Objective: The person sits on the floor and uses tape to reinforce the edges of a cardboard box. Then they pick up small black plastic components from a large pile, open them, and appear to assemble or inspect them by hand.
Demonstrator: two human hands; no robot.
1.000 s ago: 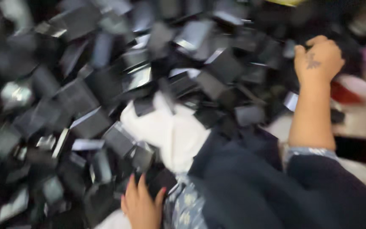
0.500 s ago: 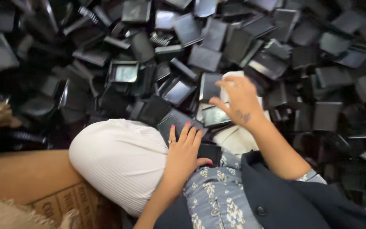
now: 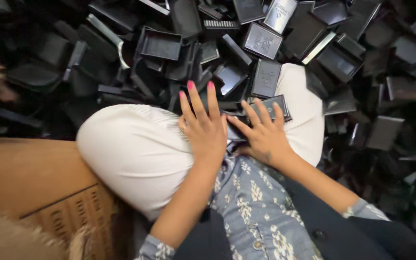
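Observation:
My left hand [image 3: 203, 127], with pink nails, lies flat with its fingers stretched out on my lap, between my white-trousered knees [image 3: 131, 149]. Its fingertips reach the edge of a flat black plastic case [image 3: 281, 102]. My right hand [image 3: 266, 137] rests on top of this case with fingers spread and holds it against my lap. Most of the case is hidden under the two hands. Just beyond it lies another black case [image 3: 266, 77] with a printed lid.
A deep heap of black plastic cases and open trays [image 3: 160, 44] covers the floor ahead and to the right. A brown cardboard box [image 3: 30, 178] stands at my left. My patterned blue shirt [image 3: 256, 207] fills the bottom.
My right hand has come back from the heap to my lap with a black case. My left hand has slid forward to meet it. The view has tilted down.

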